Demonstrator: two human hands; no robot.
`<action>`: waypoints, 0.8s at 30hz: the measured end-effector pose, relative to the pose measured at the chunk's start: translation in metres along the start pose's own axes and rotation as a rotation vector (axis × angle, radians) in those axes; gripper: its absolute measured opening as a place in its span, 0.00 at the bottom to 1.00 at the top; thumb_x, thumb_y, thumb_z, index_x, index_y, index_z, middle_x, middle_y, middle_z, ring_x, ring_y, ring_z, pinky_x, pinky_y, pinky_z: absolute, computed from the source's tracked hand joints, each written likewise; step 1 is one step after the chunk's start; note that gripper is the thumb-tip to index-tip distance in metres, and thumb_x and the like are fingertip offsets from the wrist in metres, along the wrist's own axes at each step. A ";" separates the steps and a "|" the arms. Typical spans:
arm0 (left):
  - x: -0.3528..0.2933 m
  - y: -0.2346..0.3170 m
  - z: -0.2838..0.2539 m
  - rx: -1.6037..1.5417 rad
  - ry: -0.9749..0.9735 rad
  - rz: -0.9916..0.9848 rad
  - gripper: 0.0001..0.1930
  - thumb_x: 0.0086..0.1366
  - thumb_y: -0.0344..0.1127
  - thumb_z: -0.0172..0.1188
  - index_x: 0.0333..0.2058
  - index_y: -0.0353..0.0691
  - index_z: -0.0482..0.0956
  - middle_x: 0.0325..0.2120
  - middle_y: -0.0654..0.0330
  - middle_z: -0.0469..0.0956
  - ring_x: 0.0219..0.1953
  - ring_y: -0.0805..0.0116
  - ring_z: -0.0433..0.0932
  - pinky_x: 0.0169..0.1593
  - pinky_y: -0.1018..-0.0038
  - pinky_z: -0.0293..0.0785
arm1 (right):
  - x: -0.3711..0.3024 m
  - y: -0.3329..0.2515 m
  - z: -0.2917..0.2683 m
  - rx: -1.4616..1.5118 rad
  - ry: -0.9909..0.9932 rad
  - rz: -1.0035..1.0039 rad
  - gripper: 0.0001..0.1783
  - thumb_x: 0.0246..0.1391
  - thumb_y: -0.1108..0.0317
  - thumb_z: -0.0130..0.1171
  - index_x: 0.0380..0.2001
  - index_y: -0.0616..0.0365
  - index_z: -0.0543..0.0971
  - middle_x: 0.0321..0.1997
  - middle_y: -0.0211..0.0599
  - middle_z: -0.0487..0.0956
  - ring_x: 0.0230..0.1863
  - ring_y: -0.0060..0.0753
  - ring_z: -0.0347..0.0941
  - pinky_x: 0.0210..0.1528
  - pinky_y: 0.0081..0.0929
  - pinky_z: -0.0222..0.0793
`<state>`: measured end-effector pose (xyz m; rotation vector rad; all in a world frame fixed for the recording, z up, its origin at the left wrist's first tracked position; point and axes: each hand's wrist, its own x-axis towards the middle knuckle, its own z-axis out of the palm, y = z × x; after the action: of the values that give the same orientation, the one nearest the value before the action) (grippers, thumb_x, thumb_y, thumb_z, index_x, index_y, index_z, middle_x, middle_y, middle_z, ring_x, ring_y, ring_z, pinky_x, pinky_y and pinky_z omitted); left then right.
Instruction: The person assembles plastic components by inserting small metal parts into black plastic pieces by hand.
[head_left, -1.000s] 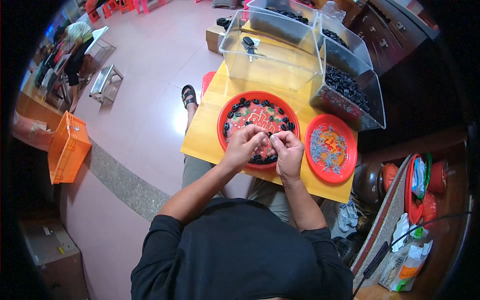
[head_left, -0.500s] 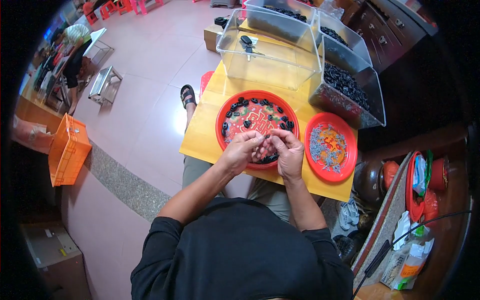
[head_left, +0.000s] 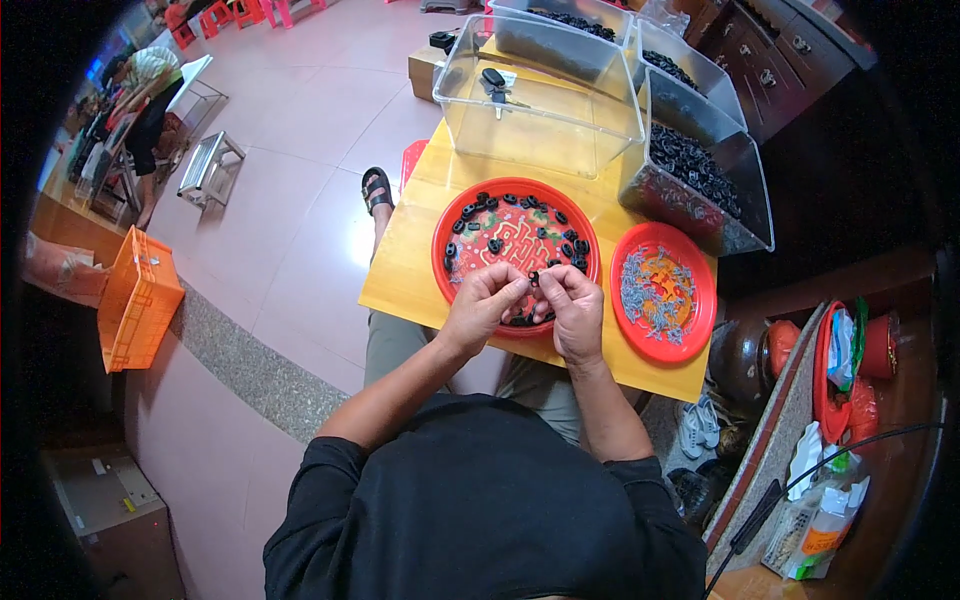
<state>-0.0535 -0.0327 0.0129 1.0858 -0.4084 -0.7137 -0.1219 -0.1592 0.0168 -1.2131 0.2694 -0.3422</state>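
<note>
My left hand (head_left: pixel 482 308) and my right hand (head_left: pixel 574 314) meet over the near half of a round red tray (head_left: pixel 442 222). Between their fingertips is a small black part (head_left: pixel 534 277), pinched from both sides; its exact kind is too small to tell. Several black oval parts (head_left: pixel 568 243) like it lie around the tray's patterned floor, some partly hidden by my hands. To the right, a red oval plate (head_left: pixel 706 300) holds many small grey slender pieces (head_left: pixel 640 290).
The yellow table (head_left: pixel 400 285) bears an open clear bin (head_left: pixel 540 140) with keys (head_left: pixel 494 85) showing through it. Clear bins of black parts (head_left: pixel 690 170) stand behind and to the right. An orange crate (head_left: pixel 140 300) is at the left; a person (head_left: pixel 150 90) bends at the far left.
My fingertips have parted slightly, so the black part between them now shows more clearly. Both hands stay over the red tray.
</note>
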 end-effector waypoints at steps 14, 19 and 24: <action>0.000 -0.007 -0.008 0.301 -0.039 -0.021 0.08 0.62 0.33 0.52 0.27 0.36 0.73 0.19 0.69 0.70 0.22 0.83 0.67 0.26 0.83 0.64 | -0.011 0.006 -0.011 -0.128 0.124 -0.060 0.04 0.53 0.75 0.54 0.25 0.60 0.73 0.19 0.27 0.71 0.17 0.13 0.64 0.18 0.11 0.63; 0.024 -0.001 -0.023 0.946 0.098 0.263 0.05 0.55 0.31 0.57 0.27 0.35 0.73 0.21 0.53 0.74 0.26 0.61 0.75 0.30 0.69 0.70 | -0.014 -0.002 -0.046 -0.104 0.271 -0.124 0.04 0.53 0.74 0.54 0.26 0.61 0.73 0.20 0.28 0.71 0.16 0.14 0.64 0.17 0.12 0.64; 0.054 -0.008 0.003 1.317 0.011 0.443 0.07 0.50 0.32 0.58 0.26 0.36 0.72 0.25 0.50 0.71 0.31 0.50 0.73 0.33 0.60 0.70 | -0.023 -0.008 -0.072 -0.114 0.369 -0.198 0.05 0.53 0.72 0.54 0.25 0.61 0.73 0.19 0.28 0.70 0.15 0.14 0.64 0.17 0.13 0.63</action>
<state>-0.0196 -0.0746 0.0051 2.1140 -1.1439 0.0573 -0.1714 -0.2147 0.0013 -1.2879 0.4937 -0.7339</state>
